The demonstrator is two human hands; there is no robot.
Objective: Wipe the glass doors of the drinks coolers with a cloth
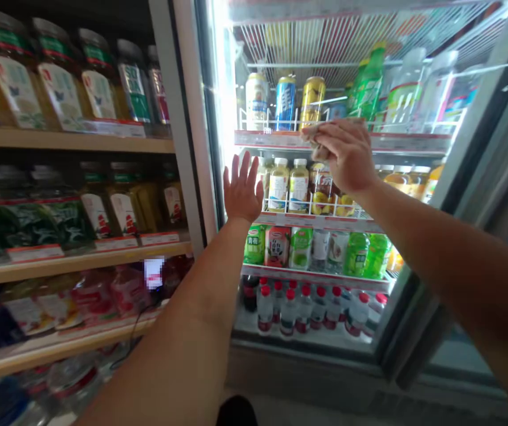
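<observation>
My left hand (243,192) is spread flat with its fingers apart, palm toward the lit drinks fridge (301,220), near the left side of its doorway. It holds nothing. Higher and to the right, my right hand (350,155) is closed around a crumpled beige cloth (317,142), which bunches out past the fingers. The cloth is in front of the fridge's upper shelf edge, below a gold can (313,99). Whether either hand touches glass I cannot tell for certain. Behind the left hand stand small bottles with white caps (279,184).
Wooden shelves (71,141) with bottled drinks stand on the left, beside the grey fridge frame (187,118). Inside the fridge are a blue can (285,103), green bottles (372,83) and red-capped water bottles (288,310). A dark door frame (449,260) runs along the right.
</observation>
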